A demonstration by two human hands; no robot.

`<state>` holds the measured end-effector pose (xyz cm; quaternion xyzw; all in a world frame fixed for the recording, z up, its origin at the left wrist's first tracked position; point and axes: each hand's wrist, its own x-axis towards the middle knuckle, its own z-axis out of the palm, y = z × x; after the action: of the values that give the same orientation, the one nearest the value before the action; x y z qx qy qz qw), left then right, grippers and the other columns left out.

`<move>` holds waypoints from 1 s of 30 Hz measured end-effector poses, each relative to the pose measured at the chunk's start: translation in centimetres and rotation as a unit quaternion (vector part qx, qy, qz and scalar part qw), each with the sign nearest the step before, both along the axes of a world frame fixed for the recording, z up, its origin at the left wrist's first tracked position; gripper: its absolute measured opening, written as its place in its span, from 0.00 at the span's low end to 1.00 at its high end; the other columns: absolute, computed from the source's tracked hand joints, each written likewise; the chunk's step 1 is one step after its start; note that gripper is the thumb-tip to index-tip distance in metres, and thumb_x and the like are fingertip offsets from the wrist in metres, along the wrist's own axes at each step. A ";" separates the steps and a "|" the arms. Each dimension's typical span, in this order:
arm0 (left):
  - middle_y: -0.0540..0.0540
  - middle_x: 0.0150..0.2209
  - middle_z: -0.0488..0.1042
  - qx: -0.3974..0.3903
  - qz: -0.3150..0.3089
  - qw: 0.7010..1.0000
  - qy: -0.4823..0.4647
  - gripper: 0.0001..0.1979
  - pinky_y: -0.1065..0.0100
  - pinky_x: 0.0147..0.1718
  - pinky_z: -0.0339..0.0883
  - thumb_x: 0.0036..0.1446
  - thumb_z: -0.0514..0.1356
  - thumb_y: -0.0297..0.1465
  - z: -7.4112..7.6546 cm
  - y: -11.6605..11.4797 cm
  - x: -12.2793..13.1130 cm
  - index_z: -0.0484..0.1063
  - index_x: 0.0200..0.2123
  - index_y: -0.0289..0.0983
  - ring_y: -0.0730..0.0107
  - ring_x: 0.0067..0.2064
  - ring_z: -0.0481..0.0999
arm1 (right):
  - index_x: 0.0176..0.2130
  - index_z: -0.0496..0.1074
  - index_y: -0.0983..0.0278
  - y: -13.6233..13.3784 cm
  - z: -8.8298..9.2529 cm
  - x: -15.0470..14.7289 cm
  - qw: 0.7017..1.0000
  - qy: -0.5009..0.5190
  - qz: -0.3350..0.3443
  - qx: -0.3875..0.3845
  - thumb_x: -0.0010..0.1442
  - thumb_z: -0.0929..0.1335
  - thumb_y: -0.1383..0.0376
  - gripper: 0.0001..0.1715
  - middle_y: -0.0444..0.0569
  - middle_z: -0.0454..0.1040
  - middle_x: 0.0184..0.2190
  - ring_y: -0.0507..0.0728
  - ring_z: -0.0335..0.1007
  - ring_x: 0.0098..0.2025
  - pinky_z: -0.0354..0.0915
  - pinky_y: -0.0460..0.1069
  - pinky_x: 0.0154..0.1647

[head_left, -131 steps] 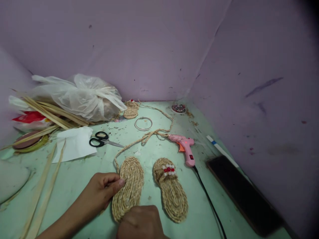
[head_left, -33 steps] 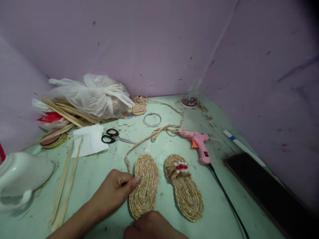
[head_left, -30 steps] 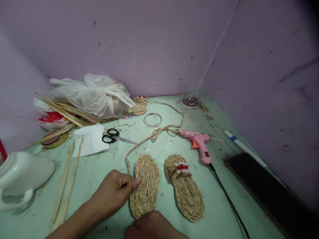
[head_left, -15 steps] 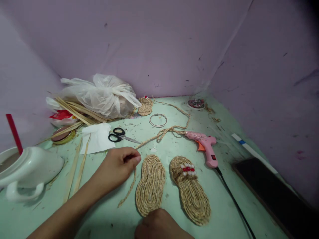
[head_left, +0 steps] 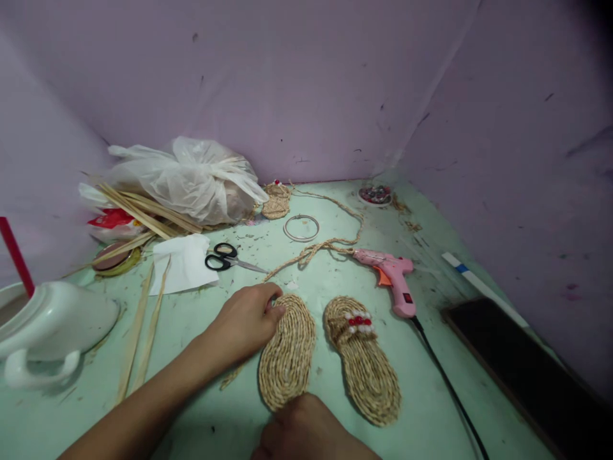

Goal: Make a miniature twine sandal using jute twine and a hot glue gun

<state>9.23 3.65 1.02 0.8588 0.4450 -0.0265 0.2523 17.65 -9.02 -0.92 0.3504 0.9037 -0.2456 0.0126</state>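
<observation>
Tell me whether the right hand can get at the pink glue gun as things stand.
Probably yes: the beaded sandal lies between the right hand and the pink glue gun, but flat, and nothing covers the gun's handle.

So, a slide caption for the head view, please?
Left hand and right hand at a woven sole, beaded slipper alongside.

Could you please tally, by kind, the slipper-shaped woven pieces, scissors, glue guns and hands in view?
Tan slipper-shaped woven-fibre pieces: 3 (plain sole, red-and-white-beaded sole, small piece at the back)
Black-handled metal scissors: 1
Pink plastic glue gun: 1
Bare hands: 2 (left hand, right hand)
Total: 7
</observation>
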 end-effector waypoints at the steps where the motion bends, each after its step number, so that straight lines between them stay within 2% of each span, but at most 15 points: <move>1: 0.45 0.30 0.75 0.002 0.000 1.000 0.003 0.11 0.66 0.30 0.60 0.55 0.53 0.34 0.1 0.1 0.0 0.73 0.37 0.37 0.61 0.33 0.73 | 0.19 0.70 0.62 -0.1 0.3 0.1 1.000 -0.011 -0.003 -0.004 0.56 0.67 0.74 0.16 0.40 0.75 0.17 0.49 0.66 0.17 0.52 0.45 0.17; 4: 0.45 0.28 0.75 -0.003 -0.001 1.000 0.002 0.11 0.67 0.30 0.59 0.55 0.53 0.34 0.7 0.3 -0.3 0.73 0.34 0.36 0.62 0.32 0.72 | 0.20 0.71 0.62 -0.9 0.6 0.2 0.998 -0.037 0.004 -0.041 0.53 0.69 0.73 0.13 0.42 0.75 0.18 0.50 0.68 0.19 0.52 0.44 0.16; 6: 0.45 0.29 0.75 -0.004 0.007 1.000 -0.012 0.12 0.67 0.30 0.60 0.55 0.52 0.33 1.2 0.4 -0.6 0.74 0.36 0.36 0.64 0.31 0.72 | 0.22 0.73 0.61 -1.6 0.4 0.2 0.996 -0.051 0.004 -0.073 0.52 0.70 0.72 0.10 0.43 0.76 0.19 0.50 0.69 0.19 0.52 0.44 0.16; 10: 0.44 0.32 0.76 0.025 0.029 0.996 -0.079 0.12 0.66 0.31 0.61 0.55 0.54 0.32 2.0 0.6 -1.2 0.74 0.37 0.35 0.65 0.32 0.72 | 0.26 0.75 0.60 -2.6 -0.1 -0.1 0.994 -0.039 -0.013 -0.104 0.53 0.69 0.71 0.08 0.43 0.76 0.21 0.50 0.69 0.20 0.54 0.44 0.17; 13: 0.45 0.33 0.77 0.039 0.023 0.992 -0.117 0.10 0.66 0.33 0.63 0.54 0.54 0.30 1.9 0.5 -1.1 0.74 0.34 0.35 0.65 0.34 0.73 | 0.27 0.75 0.59 -2.6 0.2 -0.4 0.992 -0.025 -0.008 -0.126 0.54 0.68 0.70 0.08 0.43 0.76 0.21 0.51 0.70 0.22 0.55 0.43 0.18; 16: 0.43 0.36 0.77 0.040 0.001 0.991 -0.131 0.10 0.64 0.36 0.65 0.55 0.53 0.29 1.2 0.1 -0.7 0.74 0.36 0.35 0.63 0.37 0.73 | 0.26 0.75 0.59 -2.2 1.1 -0.7 0.987 -0.053 -0.020 -0.150 0.55 0.67 0.69 0.09 0.44 0.76 0.22 0.52 0.70 0.23 0.56 0.44 0.18; 19: 0.42 0.41 0.76 0.030 -0.030 0.990 -0.132 0.13 0.62 0.41 0.66 0.56 0.52 0.27 0.2 -0.2 -0.2 0.73 0.41 0.35 0.62 0.42 0.73 | 0.27 0.75 0.62 -1.9 1.6 -0.5 0.984 -0.082 -0.093 -0.126 0.56 0.67 0.65 0.09 0.46 0.78 0.24 0.53 0.72 0.24 0.54 0.45 0.18; 22: 0.41 0.45 0.75 0.022 -0.063 0.989 -0.133 0.15 0.61 0.47 0.64 0.56 0.52 0.26 -0.5 -0.3 -0.1 0.72 0.46 0.35 0.61 0.47 0.72 | 0.28 0.75 0.64 -2.4 1.0 0.4 0.972 -0.101 -0.204 -0.059 0.55 0.67 0.60 0.10 0.50 0.79 0.25 0.56 0.74 0.24 0.50 0.47 0.16; 27: 0.41 0.47 0.73 0.019 -0.069 0.988 -0.138 0.18 0.60 0.50 0.63 0.57 0.50 0.27 -0.9 -0.2 -0.1 0.70 0.49 0.35 0.61 0.49 0.70 | 0.22 0.72 0.63 -4.0 -0.9 1.4 0.921 -0.062 -0.382 0.047 0.52 0.68 0.56 0.15 0.46 0.77 0.20 0.56 0.74 0.22 0.47 0.48 0.17; 30: 0.40 0.45 0.74 0.016 -0.053 0.988 -0.143 0.16 0.61 0.48 0.64 0.57 0.51 0.28 -1.0 0.0 -0.1 0.71 0.47 0.34 0.61 0.47 0.72 | 0.22 0.71 0.62 -4.0 -1.1 1.4 0.900 -0.040 -0.431 0.049 0.53 0.69 0.55 0.15 0.44 0.77 0.20 0.55 0.73 0.22 0.47 0.48 0.19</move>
<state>9.09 3.67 0.05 0.8802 0.3582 0.0904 0.2980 19.01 -13.06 -2.02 0.7152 0.6741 -0.1684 -0.0755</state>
